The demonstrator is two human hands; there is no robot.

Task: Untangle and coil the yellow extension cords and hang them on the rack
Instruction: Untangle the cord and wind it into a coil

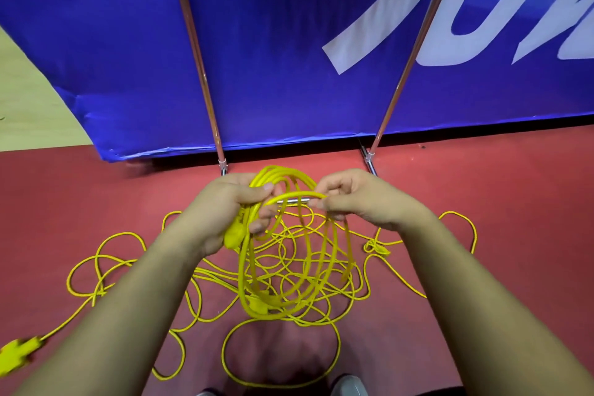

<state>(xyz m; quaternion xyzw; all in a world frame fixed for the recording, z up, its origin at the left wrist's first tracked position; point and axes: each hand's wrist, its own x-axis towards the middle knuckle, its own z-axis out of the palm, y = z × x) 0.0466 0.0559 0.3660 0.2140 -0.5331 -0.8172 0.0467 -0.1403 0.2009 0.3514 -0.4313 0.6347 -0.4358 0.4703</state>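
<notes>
My left hand (pixel 225 212) grips the top of a coil of yellow extension cord (pixel 286 273) that hangs in several loops, along with a yellow plug body under the palm. My right hand (pixel 356 199) pinches one strand of that cord (pixel 299 194) between thumb and fingers, just right of the left hand. More yellow cord lies tangled on the red floor (pixel 482 190) below the hands, spreading left and right. A yellow plug end (pixel 19 352) lies on the floor at the far left. Two metal rack legs (pixel 199 67) rise in front of me.
A blue banner (pixel 283 58) with white lettering stands behind the rack legs, its lower edge near the floor. The right rack leg (pixel 414 51) leans outward. Pale flooring (pixel 29 100) shows at the left. My shoe tips (pixel 348 386) show at the bottom edge.
</notes>
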